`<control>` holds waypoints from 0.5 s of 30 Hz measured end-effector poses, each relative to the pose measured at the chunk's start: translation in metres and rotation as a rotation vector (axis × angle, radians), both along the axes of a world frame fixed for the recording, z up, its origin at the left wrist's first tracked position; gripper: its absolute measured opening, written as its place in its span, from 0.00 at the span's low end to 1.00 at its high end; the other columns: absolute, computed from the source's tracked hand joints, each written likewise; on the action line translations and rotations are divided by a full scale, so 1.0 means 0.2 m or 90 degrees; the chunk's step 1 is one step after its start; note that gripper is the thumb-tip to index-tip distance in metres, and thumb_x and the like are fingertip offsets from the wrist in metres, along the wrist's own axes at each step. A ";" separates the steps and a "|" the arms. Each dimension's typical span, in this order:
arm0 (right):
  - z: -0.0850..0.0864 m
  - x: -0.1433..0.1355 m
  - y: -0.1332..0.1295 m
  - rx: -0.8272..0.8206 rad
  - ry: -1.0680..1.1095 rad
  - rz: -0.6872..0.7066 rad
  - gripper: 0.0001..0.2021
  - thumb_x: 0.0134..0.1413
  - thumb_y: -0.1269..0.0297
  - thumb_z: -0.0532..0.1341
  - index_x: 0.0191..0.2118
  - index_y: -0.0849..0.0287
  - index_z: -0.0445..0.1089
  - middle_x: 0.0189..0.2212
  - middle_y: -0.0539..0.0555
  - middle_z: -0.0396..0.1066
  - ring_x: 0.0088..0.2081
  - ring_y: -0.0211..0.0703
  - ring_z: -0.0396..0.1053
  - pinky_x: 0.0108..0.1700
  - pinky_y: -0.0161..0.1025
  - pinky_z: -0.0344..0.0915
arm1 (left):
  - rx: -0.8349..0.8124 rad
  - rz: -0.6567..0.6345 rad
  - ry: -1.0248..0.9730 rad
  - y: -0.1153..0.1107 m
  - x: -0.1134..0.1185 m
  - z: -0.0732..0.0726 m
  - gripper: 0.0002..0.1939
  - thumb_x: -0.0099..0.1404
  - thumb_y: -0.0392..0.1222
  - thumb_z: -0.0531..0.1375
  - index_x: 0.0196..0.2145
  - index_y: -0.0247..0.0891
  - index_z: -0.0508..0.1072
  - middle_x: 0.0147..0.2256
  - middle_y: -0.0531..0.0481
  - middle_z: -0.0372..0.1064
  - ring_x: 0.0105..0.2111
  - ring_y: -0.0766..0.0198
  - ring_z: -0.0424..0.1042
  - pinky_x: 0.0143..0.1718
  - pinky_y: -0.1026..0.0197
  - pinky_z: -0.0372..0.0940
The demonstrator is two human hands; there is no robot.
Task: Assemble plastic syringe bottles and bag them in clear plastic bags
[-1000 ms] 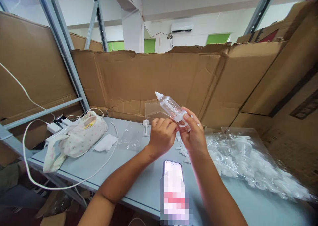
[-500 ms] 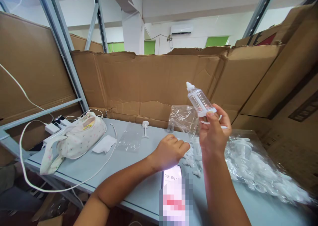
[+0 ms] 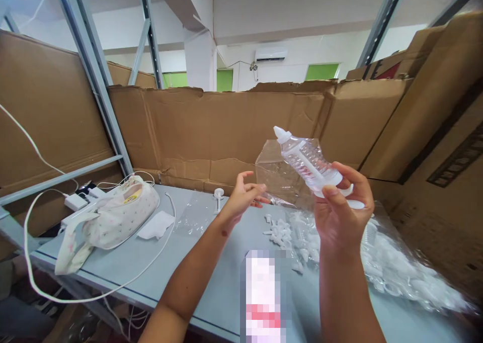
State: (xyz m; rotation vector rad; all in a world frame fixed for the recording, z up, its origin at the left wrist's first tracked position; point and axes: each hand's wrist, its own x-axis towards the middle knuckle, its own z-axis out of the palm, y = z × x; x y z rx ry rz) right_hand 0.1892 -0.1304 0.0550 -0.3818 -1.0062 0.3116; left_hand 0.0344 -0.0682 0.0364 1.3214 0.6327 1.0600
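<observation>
My right hand is closed around the white base of a clear plastic syringe barrel. The barrel is raised and tilted, its white pointed nozzle facing up and left. White looped finger grips stick out at its base. To its left, my left hand reaches over the table with fingers apart and nothing visible in them. Close to these fingers, a clear plastic bag stands partly behind the barrel. A white plunger-like piece is near the cardboard. Small white nozzles lie loose on the table below.
Bags of white plastic parts cover the right side. A blurred-out phone lies at the front edge. On the left are a patterned pouch, white paper, a flat clear bag and a white cable. Cardboard walls enclose the table.
My left hand has moved up and left from beside the barrel, its fingers opening from a curl. The right hand has shifted slightly right and tilted the barrel further left.
</observation>
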 end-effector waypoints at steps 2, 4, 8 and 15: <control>0.00 0.00 0.01 0.012 0.010 -0.005 0.17 0.37 0.67 0.70 0.39 0.52 0.76 0.32 0.48 0.71 0.39 0.41 0.71 0.47 0.44 0.68 | 0.001 -0.039 -0.020 -0.01 0.01 -0.02 0.31 0.55 0.41 0.66 0.51 0.41 0.53 0.37 0.49 0.70 0.28 0.67 0.73 0.35 0.60 0.64; -0.01 0.01 0.02 0.014 0.022 -0.005 0.17 0.37 0.68 0.70 0.39 0.52 0.76 0.32 0.48 0.71 0.39 0.40 0.72 0.47 0.44 0.68 | 0.008 -0.050 -0.041 -0.02 0.01 -0.03 0.31 0.53 0.33 0.65 0.51 0.40 0.54 0.36 0.51 0.69 0.29 0.68 0.72 0.38 0.59 0.64; 0.00 0.03 0.02 0.022 0.036 -0.030 0.16 0.39 0.68 0.69 0.39 0.50 0.76 0.31 0.48 0.71 0.40 0.42 0.72 0.51 0.48 0.67 | 0.025 -0.060 -0.053 -0.02 0.01 -0.04 0.30 0.51 0.27 0.62 0.50 0.40 0.57 0.36 0.52 0.67 0.30 0.70 0.71 0.40 0.59 0.64; 0.00 0.06 0.02 -0.040 0.103 -0.015 0.14 0.43 0.69 0.65 0.40 0.51 0.73 0.35 0.49 0.70 0.38 0.40 0.72 0.46 0.46 0.70 | 0.281 0.030 -0.094 -0.05 -0.04 -0.02 0.10 0.56 0.29 0.58 0.36 0.38 0.63 0.39 0.50 0.69 0.35 0.70 0.70 0.39 0.64 0.65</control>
